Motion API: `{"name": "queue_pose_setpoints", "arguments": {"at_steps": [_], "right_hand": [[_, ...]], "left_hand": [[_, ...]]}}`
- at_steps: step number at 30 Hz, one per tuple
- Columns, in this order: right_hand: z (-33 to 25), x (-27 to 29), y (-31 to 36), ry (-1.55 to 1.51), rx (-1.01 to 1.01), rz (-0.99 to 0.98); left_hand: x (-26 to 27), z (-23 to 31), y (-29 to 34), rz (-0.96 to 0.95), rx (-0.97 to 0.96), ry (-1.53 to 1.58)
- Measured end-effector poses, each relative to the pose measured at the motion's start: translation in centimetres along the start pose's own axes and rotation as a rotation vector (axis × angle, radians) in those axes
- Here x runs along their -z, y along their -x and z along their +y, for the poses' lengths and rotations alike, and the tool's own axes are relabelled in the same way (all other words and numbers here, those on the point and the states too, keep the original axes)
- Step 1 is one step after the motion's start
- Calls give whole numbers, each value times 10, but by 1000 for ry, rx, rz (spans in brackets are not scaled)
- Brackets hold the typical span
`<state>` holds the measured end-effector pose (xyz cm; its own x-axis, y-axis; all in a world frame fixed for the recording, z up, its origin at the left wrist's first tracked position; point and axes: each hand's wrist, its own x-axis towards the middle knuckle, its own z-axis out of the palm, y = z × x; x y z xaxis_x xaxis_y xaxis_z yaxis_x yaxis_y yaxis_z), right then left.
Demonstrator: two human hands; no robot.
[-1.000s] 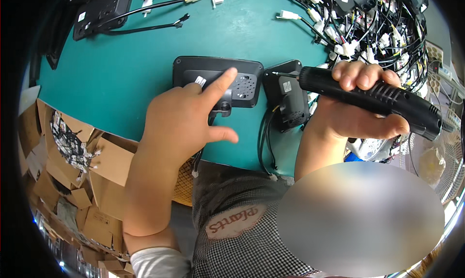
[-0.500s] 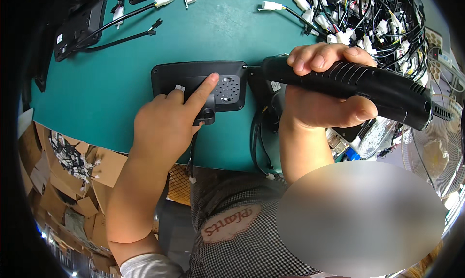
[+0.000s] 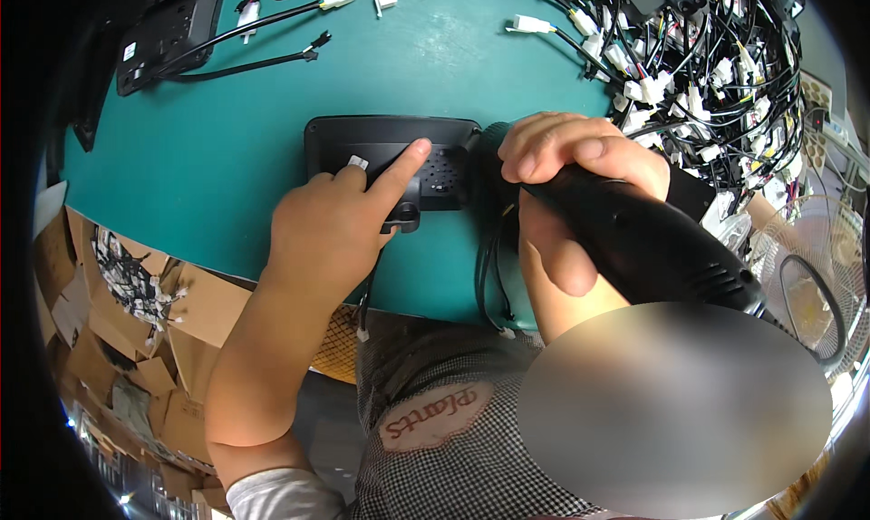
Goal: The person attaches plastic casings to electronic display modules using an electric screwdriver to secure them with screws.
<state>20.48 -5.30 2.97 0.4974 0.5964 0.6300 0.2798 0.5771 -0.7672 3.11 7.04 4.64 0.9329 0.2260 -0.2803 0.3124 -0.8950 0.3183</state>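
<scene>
My left hand (image 3: 331,216) grips a flat black device housing (image 3: 391,132) on the green table, its index finger stretched across the back. The housing has a patch of small holes on its right half and a round mount at its lower edge. A black cable hangs down below it. My right hand (image 3: 584,162) is wrapped round a black electric screwdriver (image 3: 648,235), whose front end points at the housing's right side. The screwdriver's bit is hidden and its nose is blurred.
A tangled heap of black cables with white connectors (image 3: 698,94) covers the far right of the green table (image 3: 208,158). At the far left lies another black device (image 3: 172,44) with cables. Cardboard boxes (image 3: 204,307) stand beyond the left edge; a fan (image 3: 829,230) is at right.
The screwdriver has swung, its rear end dropping toward me and its nose shifting left over the housing's right side. The housing and my left hand appear slightly farther right in view.
</scene>
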Motion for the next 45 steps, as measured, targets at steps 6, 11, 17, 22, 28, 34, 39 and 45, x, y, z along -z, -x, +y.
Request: {"name": "queue_pose_setpoints", "arguments": {"at_steps": [6, 11, 17, 22, 28, 34, 39, 45], "right_hand": [[2, -6, 2, 2, -76, 156], [-6, 5, -12, -209, -258, 541], [-40, -10, -33, -483, -229, 197], [-51, -36, -37, -710, -337, 162], [-40, -46, -30, -673, -330, 93], [-32, -53, -22, -612, -336, 141], [-35, -52, -25, -602, -348, 190], [-38, -48, -31, -612, -375, 214]], "left_hand": [[-2, 0, 3, 31, 37, 45], [-6, -6, 7, 93, 40, 199], [5, -19, 34, -9, 178, 905], [-11, 8, 38, 151, 223, 2195], [-14, 15, 41, 146, 92, 2390], [-16, 20, 41, 153, 64, 2347], [-30, 15, 46, 139, 279, 2064], [-32, 16, 45, 215, 474, 2088]]}}
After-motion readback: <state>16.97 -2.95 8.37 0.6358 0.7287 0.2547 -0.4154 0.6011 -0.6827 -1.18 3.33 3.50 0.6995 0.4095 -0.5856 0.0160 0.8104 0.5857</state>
